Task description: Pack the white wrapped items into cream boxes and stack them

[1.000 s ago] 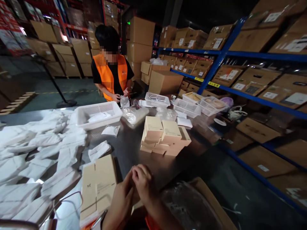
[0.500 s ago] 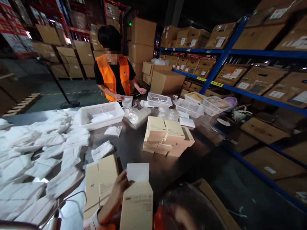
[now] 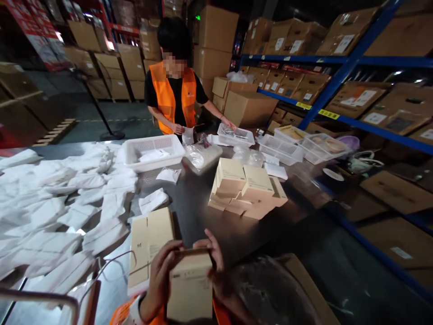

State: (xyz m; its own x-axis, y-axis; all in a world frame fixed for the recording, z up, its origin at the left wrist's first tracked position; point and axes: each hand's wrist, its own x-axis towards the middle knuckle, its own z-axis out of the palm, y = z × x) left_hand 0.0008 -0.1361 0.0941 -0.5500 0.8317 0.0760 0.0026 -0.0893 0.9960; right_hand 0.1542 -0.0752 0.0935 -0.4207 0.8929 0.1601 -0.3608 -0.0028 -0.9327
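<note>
Up close: both hands grip one small beige carton at the 6 o'clock edge of a dark table.
Left hand: the left hand wraps the carton's left side, fingers curled over its top edge.
Right hand: the right hand clasps the carton's top right corner, fingers spread across the lid.
Carton: upright, held just above the table edge, printed label facing the camera.
At 9 o'clock of the carton: flat unfolded carton blanks lie on the table, just beside the left hand.
At 12 o'clock: a stack of closed beige boxes sits mid-table, well apart from the hands.
At 10 o'clock: white pouches heaped across the table's left half.
Far side: a co-worker in an orange vest handles a white pouch by a white basket.
</note>
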